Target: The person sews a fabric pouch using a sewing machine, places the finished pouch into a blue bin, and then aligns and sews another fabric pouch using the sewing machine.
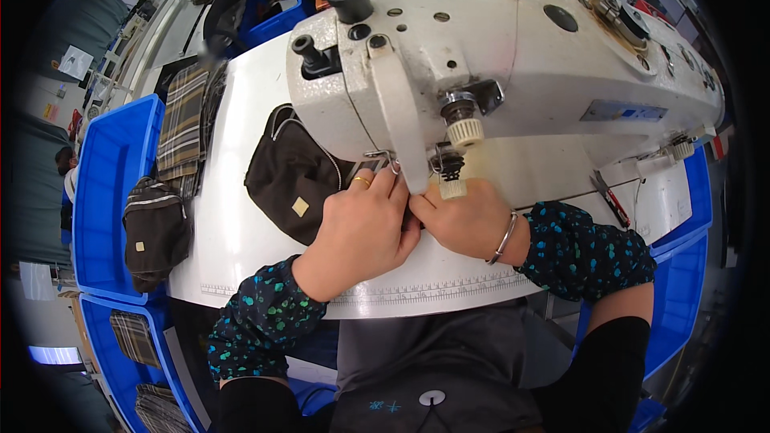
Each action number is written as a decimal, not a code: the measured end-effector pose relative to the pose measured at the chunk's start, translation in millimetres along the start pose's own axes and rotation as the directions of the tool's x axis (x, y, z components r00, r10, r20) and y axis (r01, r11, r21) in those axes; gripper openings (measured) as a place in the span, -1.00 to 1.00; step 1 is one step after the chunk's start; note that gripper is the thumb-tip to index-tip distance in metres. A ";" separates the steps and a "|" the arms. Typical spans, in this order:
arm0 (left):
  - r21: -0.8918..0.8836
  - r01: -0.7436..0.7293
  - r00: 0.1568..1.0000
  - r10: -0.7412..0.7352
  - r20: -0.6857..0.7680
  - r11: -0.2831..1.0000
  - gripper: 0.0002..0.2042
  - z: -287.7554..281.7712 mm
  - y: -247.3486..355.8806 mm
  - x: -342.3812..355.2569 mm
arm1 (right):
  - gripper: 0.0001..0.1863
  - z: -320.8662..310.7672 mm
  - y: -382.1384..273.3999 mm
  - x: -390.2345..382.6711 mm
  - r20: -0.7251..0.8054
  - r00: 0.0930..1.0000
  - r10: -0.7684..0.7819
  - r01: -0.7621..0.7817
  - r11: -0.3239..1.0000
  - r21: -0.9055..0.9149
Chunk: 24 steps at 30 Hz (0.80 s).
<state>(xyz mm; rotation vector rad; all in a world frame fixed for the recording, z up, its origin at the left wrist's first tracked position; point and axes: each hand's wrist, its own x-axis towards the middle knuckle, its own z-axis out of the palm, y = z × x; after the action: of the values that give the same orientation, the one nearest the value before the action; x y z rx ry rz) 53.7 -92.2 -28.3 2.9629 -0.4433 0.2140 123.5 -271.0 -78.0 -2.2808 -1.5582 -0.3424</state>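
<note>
A dark brown fabric bag (293, 180) with a pale zip and a small cream patch lies on the white table, left of the needle area of a white sewing machine (513, 56). My left hand (357, 228), with a ring on one finger, is closed on the bag's right edge close under the machine head. Against its thumb side rests my right hand (473, 220), curled, a bangle at the wrist. The machine's parts hide its fingertips and whatever they hold. A strip of striped cloth shows by the left fingertips.
A second brown bag (155, 232) sits at the left, by stacked plaid cloth (183, 124) and a blue bin (100, 192). Red-and-black thread snips (611, 199) lie right of my right hand. A printed ruler (433, 292) follows the table's front edge.
</note>
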 end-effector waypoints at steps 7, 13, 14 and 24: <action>-0.315 0.123 0.991 -0.134 -0.012 0.941 -0.80 -15.6 -51.9 0.4 | -0.85 7.7 7.1 -2.8 -0.041 0.999 -0.036 0.038 0.997 0.061; -0.048 0.074 0.996 -0.076 -0.052 0.996 -0.77 -18.4 -80.5 -2.4 | -0.69 11.1 -1.3 -5.2 -0.067 0.989 -0.134 0.143 0.980 0.136; -0.029 0.077 0.997 -0.077 -0.004 0.997 -0.77 -18.9 -80.1 -2.0 | -0.68 10.7 -0.8 -5.5 -0.056 0.989 -0.135 0.142 0.980 0.140; 0.295 0.113 0.861 0.054 -0.506 0.949 -0.85 -22.1 -95.3 4.0 | -0.73 8.4 -1.4 -4.9 -0.070 0.989 -0.134 0.145 0.971 0.191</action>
<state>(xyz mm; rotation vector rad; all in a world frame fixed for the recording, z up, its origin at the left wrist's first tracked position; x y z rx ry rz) 83.4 0.4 -17.0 3.0241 -0.3099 1.1337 120.4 -271.1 -87.4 -2.0027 -1.6504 -0.2738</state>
